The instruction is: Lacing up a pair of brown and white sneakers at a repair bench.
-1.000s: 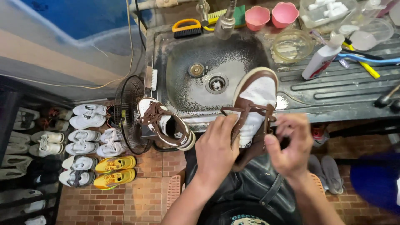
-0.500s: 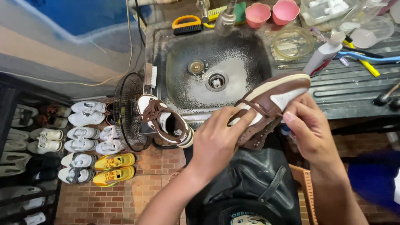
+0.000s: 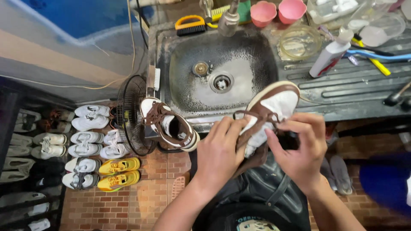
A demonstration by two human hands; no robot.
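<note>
Both hands, left hand (image 3: 220,149) and right hand (image 3: 299,147), are clamped on one brown-and-white sneaker (image 3: 269,109) at the sink's near edge, fingers in its laces. Second matching sneaker (image 3: 169,124) sits at 9 o'clock. Further out, one steel sink (image 3: 188,90), then two pink cups (image 3: 276,10) at 12 o'clock.

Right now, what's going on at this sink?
A person holds a brown and white sneaker in both hands at the front edge of a metal sink. The left hand and right hand pinch at its brown laces. The matching sneaker rests at the sink's left corner, beside a black fan.
</note>
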